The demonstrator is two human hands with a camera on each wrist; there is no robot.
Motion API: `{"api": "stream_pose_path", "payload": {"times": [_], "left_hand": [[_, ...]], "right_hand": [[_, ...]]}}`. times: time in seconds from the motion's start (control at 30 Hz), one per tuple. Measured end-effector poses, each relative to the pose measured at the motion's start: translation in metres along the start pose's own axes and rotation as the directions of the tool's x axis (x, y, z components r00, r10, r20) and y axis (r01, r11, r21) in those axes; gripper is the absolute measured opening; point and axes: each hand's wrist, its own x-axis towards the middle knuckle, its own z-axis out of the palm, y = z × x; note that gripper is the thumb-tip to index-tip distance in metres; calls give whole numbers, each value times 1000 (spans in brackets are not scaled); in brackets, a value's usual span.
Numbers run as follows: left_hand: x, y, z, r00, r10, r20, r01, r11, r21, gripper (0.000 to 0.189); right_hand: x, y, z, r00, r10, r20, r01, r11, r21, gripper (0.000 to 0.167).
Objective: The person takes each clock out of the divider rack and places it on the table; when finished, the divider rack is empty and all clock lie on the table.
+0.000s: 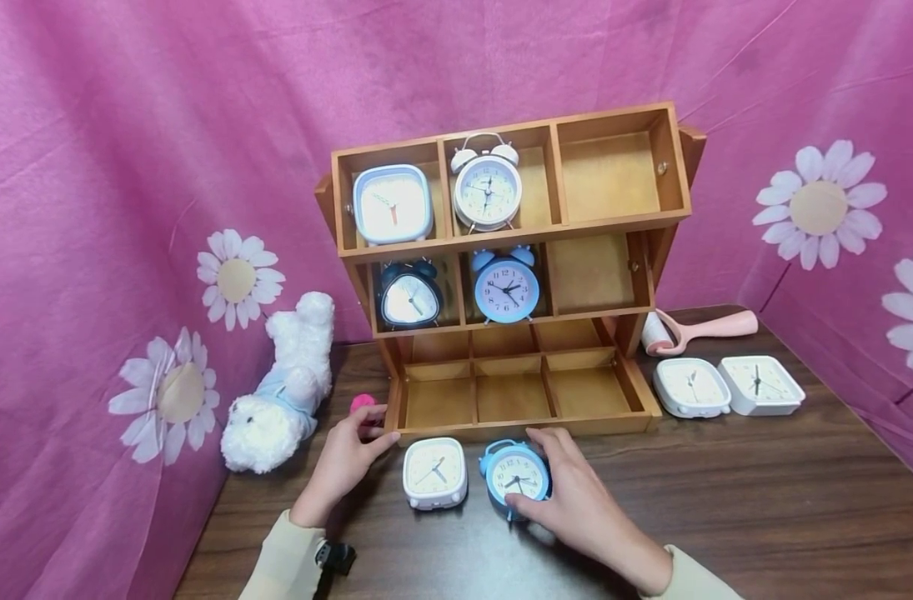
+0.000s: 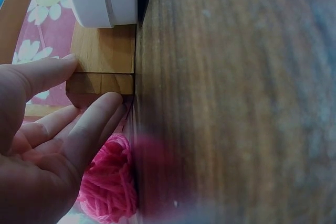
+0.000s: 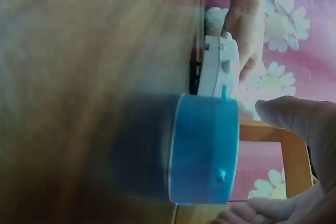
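Note:
My left hand [image 1: 347, 454] is at the front left corner of the wooden shelf [image 1: 519, 432]. In the left wrist view its fairly straight thumb and fingers lie about the wooden corner [image 2: 102, 83]. My right hand [image 1: 576, 496] spreads over a blue twin-bell alarm clock [image 1: 516, 477] lying face up on the table. In the right wrist view, a gap shows between the thumb and that blue clock [image 3: 205, 150]. A white square alarm clock [image 1: 434, 472] lies face up between my hands.
The shelf's upper rows hold a square clock [image 1: 393, 204], a white twin-bell clock [image 1: 488, 192], a dark clock [image 1: 410, 297] and a blue one [image 1: 506, 287]. Right: two white clocks [image 1: 692, 387] and a pink-handled lint roller [image 1: 711, 325]. Left: a plush toy [image 1: 283, 392] and pink yarn [image 2: 110, 182].

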Motion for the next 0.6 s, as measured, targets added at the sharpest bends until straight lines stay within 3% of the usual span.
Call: {"api": "stream_pose_path", "payload": {"times": [0.1,0.23,0.37,0.6], "left_hand": [[0,1,0,1000,-6,-2,6,1000,3,46],[0,2,1,1000,-2,1,2,1000,1,46],[0,2,1,1000,-1,-2,1,1000,5,46],[-1,2,1,1000,-9,-2,9,1000,4,46]], "right_hand": [[6,3,-5,994,-84,-73,86,996,12,88],[18,7,-15,968,-158,-193,165,986,20,84],[29,8,-25,946,-168,-277,188,981,47,81],[41,5,-34,929,-155,-335,199,975,98,78]]}}
